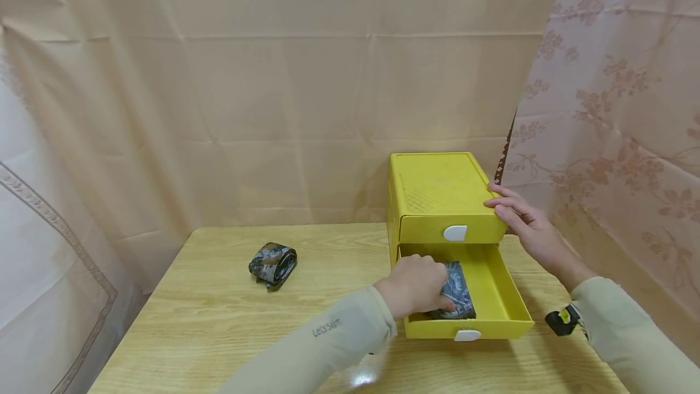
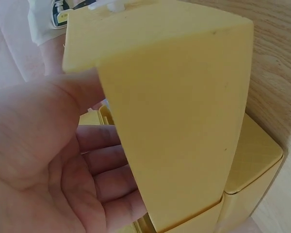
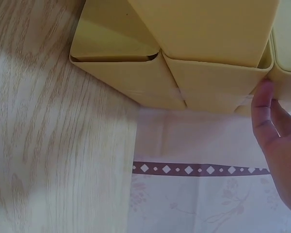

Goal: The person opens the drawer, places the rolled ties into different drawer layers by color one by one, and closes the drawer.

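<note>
A yellow two-drawer cabinet [image 1: 437,184] stands on the wooden table, its lower drawer [image 1: 500,287] pulled out. In that drawer lies a folded dark camouflage cloth [image 1: 459,293]. My left hand [image 1: 415,284] reaches over the drawer's left wall and holds the cloth by its left part, thumb at the near side; the drawer wall hides the fingertips in the left wrist view. With fingers extended, my right hand [image 1: 527,227] rests against the cabinet's upper right edge. A second camouflage cloth [image 1: 273,265], rolled up, sits on the table to the left.
The upper drawer [image 1: 426,230] is closed and has a white handle. Beige curtain [image 1: 284,108] hangs behind the table [image 1: 219,321], and a floral curtain [image 1: 618,108] hangs at the right. A small black device [image 1: 563,321] is worn at my right wrist.
</note>
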`<state>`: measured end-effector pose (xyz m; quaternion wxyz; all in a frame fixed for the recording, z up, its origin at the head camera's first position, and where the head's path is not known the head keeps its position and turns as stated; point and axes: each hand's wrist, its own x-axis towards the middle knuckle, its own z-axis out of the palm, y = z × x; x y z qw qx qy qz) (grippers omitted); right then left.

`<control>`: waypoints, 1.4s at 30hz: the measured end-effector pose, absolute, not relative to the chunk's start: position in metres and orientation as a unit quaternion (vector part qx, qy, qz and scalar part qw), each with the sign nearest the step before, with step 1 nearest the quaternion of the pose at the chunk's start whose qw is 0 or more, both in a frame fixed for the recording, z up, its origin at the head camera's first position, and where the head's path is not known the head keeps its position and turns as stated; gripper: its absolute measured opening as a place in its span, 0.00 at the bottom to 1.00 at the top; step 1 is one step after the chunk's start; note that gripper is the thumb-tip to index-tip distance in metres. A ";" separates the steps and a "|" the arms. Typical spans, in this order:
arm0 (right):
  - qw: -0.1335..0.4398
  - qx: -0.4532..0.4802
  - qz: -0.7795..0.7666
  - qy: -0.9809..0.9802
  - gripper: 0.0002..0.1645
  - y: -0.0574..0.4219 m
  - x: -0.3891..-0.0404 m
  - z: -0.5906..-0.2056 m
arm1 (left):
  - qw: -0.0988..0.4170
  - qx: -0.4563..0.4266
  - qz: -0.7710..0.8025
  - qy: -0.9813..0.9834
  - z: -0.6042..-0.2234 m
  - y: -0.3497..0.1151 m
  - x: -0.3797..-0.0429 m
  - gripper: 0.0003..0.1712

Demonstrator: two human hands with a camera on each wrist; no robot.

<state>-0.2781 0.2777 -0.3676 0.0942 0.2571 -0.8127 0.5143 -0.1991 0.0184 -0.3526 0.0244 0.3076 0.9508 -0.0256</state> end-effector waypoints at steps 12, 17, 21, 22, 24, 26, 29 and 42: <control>0.100 0.258 0.526 -0.804 0.19 0.277 -0.279 -0.369 | 0.010 0.331 -0.001 0.944 -0.349 0.013 -0.196 0.26; 0.101 0.258 0.531 -0.800 0.18 0.277 -0.279 -0.370 | -0.013 0.316 -0.021 0.949 -0.348 0.011 -0.191 0.21; 0.095 0.261 0.530 -0.802 0.19 0.276 -0.279 -0.370 | -0.018 0.297 -0.023 0.955 -0.346 0.007 -0.187 0.25; 0.093 0.260 0.530 -0.802 0.19 0.276 -0.279 -0.370 | -0.016 0.298 -0.019 0.954 -0.345 0.006 -0.186 0.26; 0.091 0.258 0.530 -0.803 0.19 0.276 -0.279 -0.370 | -0.006 0.303 -0.004 0.953 -0.344 0.003 -0.185 0.29; 0.090 0.256 0.526 -0.806 0.20 0.277 -0.279 -0.370 | 0.003 0.319 0.015 0.948 -0.342 0.000 -0.184 0.32; 0.088 0.254 0.523 -0.809 0.20 0.277 -0.279 -0.370 | 0.015 0.347 0.054 0.936 -0.338 -0.005 -0.181 0.34; 0.098 0.266 0.532 -0.798 0.19 0.277 -0.278 -0.371 | 0.019 0.479 0.191 0.857 -0.319 -0.011 -0.156 0.29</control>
